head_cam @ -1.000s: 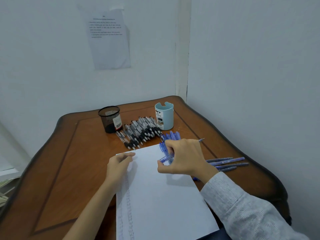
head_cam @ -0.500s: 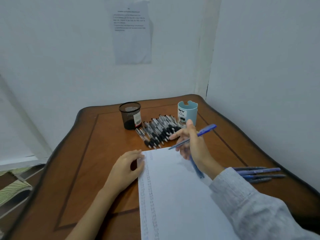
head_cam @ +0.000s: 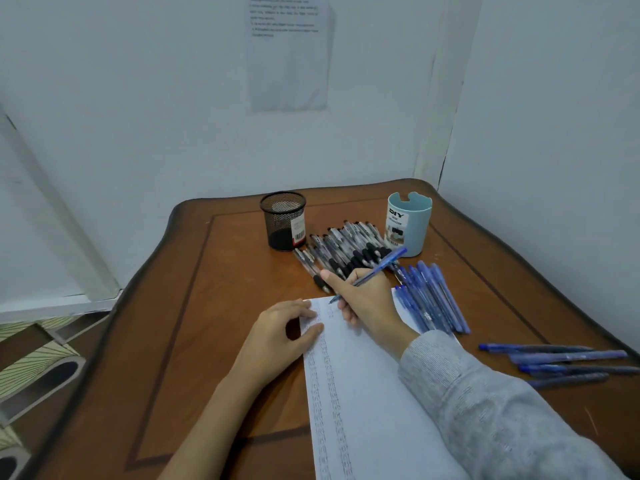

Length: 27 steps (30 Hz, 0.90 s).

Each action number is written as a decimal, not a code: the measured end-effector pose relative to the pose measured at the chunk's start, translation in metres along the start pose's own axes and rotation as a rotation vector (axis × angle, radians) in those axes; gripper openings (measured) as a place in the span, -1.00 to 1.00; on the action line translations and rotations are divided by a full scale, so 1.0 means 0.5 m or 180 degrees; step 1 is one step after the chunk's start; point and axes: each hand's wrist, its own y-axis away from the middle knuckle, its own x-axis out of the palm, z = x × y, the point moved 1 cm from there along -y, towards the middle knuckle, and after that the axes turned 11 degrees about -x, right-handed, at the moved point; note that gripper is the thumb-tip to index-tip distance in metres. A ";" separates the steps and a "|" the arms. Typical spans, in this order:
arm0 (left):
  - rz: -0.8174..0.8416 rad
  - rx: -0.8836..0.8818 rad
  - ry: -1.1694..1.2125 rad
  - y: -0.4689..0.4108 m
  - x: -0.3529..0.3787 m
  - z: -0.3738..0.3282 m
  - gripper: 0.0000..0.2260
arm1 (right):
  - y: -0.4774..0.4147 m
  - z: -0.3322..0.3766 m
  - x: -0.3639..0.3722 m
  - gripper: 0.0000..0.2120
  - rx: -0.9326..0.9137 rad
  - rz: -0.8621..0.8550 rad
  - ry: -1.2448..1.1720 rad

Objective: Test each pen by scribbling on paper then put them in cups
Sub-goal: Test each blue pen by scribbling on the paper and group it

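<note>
On the table (head_cam: 207,306), the paper (head_cam: 374,410) is pinned at its corner by the left hand (head_cam: 277,334), fingers pressing flat. If they lift, it may skid. The right hand (head_cam: 370,299) pinches the blue pen (head_cam: 381,266), tip by the top edge, and it could stray onto wood.

The counter (head_cam: 214,306) is reddish-brown wood with a darker border line. The mesh cup (head_cam: 283,221) is black; the plastic cup (head_cam: 414,223) right of it pale blue, white-labelled. The pile of pens (head_cam: 346,247) between is clear and black; the row of pens (head_cam: 431,299) and held pen (head_cam: 381,266) blue. White paper (head_cam: 374,410) bears faint grey scribble columns.
</note>
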 end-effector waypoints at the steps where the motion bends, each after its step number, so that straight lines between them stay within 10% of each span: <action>1: -0.0008 -0.0014 0.0014 0.000 0.000 0.001 -0.76 | 0.000 -0.001 0.003 -0.57 -0.0064 -0.0079 0.0130; 27: 0.0280 -0.0219 0.0080 -0.014 -0.010 0.010 -0.69 | -0.010 -0.044 0.003 -0.64 -0.0606 -0.0280 0.0743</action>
